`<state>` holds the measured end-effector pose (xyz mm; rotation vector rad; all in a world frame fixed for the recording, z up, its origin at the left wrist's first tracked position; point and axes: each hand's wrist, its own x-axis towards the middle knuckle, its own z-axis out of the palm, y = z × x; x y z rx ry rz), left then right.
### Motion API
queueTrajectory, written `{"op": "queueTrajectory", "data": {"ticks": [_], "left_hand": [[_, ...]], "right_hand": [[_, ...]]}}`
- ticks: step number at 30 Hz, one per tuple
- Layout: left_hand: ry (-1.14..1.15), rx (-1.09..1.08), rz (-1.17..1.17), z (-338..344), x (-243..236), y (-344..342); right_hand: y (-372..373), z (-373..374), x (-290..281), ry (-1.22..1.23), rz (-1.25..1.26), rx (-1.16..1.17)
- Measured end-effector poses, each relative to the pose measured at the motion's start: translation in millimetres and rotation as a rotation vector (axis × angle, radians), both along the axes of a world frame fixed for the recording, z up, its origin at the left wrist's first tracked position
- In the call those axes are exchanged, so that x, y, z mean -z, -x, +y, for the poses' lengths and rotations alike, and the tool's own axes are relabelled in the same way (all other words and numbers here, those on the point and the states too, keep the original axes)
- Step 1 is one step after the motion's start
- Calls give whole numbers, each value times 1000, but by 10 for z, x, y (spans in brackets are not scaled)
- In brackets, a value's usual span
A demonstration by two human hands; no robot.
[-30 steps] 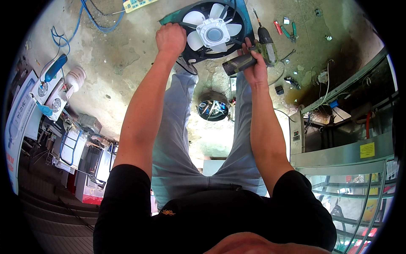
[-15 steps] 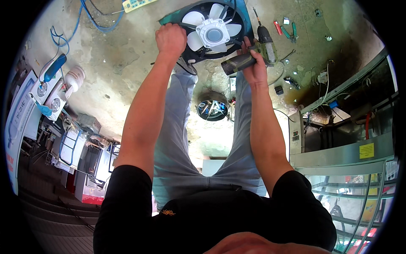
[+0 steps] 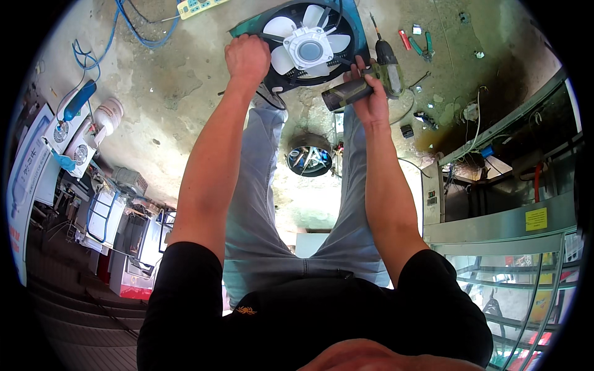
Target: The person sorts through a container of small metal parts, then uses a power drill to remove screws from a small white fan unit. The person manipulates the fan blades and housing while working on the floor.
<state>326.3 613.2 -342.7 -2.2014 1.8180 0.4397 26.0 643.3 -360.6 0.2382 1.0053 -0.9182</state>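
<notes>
A fan (image 3: 309,49) with white blades and a pale motor hub lies in a dark, green-edged shroud (image 3: 356,25) on the floor, just beyond my feet. Over the shroud's left edge, my left hand (image 3: 249,59) is closed with its fingers curled; what they hold is hidden. My right hand (image 3: 370,96) is wrapped round the grip of a cordless drill (image 3: 388,68) at the shroud's lower right, some fingers reaching past the grip. The drill's bit points away from me, and its battery end juts left towards the fan.
Between my legs stands a round dark bin (image 3: 309,154) full of small metal parts. Green-handled pliers (image 3: 428,48), a red cylinder-like object (image 3: 404,40) and a wrench (image 3: 422,79) lie right of the drill. Blue cable (image 3: 139,37) and a power strip (image 3: 199,6) are at far left.
Both hands, the drill and the fan appear slightly further left in the picture, as do things on the floor. My grip on the drill looks the same.
</notes>
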Motion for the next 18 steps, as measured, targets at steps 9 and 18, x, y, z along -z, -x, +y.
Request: {"op": "queueTrajectory", "data": {"ticks": [9, 18], "left_hand": [[12, -2, -3, 12, 30, -1], [43, 13, -2, 30, 43, -6]], "right_hand": [[-41, 125, -86, -46, 33, -39], [-51, 117, -76, -42, 28, -28]]}}
